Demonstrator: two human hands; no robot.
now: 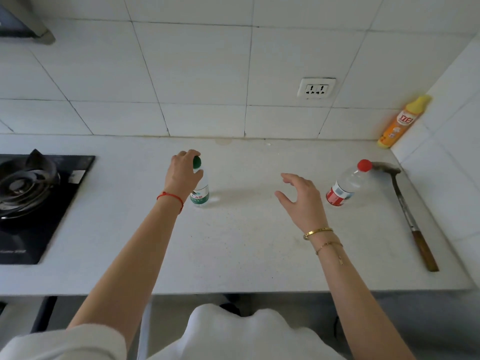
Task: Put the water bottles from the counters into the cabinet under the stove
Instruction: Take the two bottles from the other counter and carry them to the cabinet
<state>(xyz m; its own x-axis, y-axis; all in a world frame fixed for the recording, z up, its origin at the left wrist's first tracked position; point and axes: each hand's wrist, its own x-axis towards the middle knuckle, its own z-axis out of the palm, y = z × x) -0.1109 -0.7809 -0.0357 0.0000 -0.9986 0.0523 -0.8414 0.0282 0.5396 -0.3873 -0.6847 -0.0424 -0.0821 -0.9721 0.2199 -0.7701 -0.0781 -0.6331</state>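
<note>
A clear water bottle with a green cap and green label [201, 192] stands upright on the white counter [241, 242], right of the stove. My left hand [183, 172] wraps around its neck and upper body from the left, fingers curled over the cap. A second clear bottle with a red cap and red label [346, 184] stands further right. My right hand [301, 196] hovers over the counter just left of the red-capped bottle, fingers spread, touching nothing. The cabinet under the stove is out of sight.
A black gas stove [33, 201] occupies the counter's left end. An orange and yellow detergent bottle [401, 122] leans in the back right corner. A long spatula with a wooden handle [409, 216] lies along the right wall. A wall socket [316, 88] sits above.
</note>
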